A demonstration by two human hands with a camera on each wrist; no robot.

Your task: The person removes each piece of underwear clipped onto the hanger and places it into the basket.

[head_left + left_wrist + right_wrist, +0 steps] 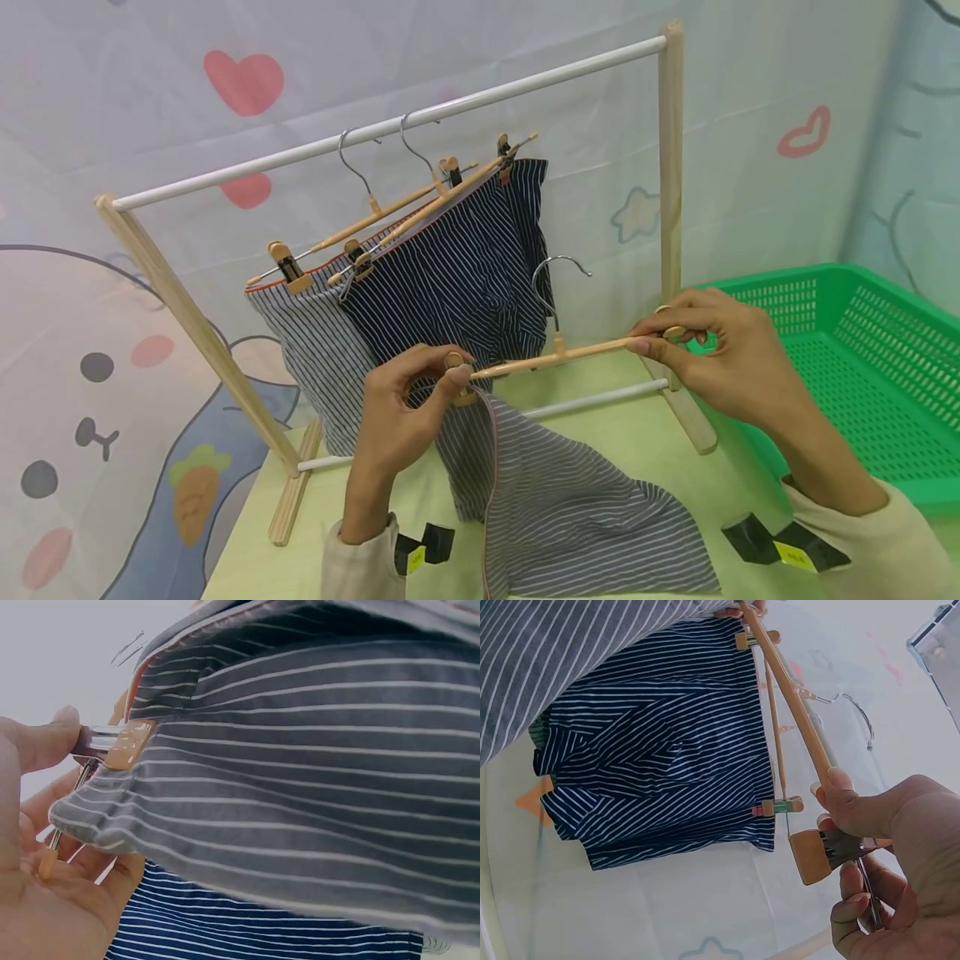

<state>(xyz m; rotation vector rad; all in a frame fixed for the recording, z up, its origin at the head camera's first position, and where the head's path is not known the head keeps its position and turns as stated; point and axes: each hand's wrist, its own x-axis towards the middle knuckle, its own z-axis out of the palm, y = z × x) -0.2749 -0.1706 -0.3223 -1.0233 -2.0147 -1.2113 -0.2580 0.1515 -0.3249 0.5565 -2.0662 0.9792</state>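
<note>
A peach clip hanger (592, 348) with a metal hook is held up between both hands, in front of the rack. My left hand (401, 417) pinches the clip at its left end; that clip (131, 745) bites one corner of a grey striped pair of shorts (577, 500). The shorts droop from there, with their lower part over the table. My right hand (731, 358) grips the hanger's other end, thumb on the bar. Beside those fingers, the right clip (810, 856) has no cloth in it.
On the white rail (480, 102) of a wooden rack hang navy striped shorts (450, 258) and a lighter striped garment (307, 350), each on a clip hanger. A green basket (832, 325) stands right of the rack, by the pale table (600, 450).
</note>
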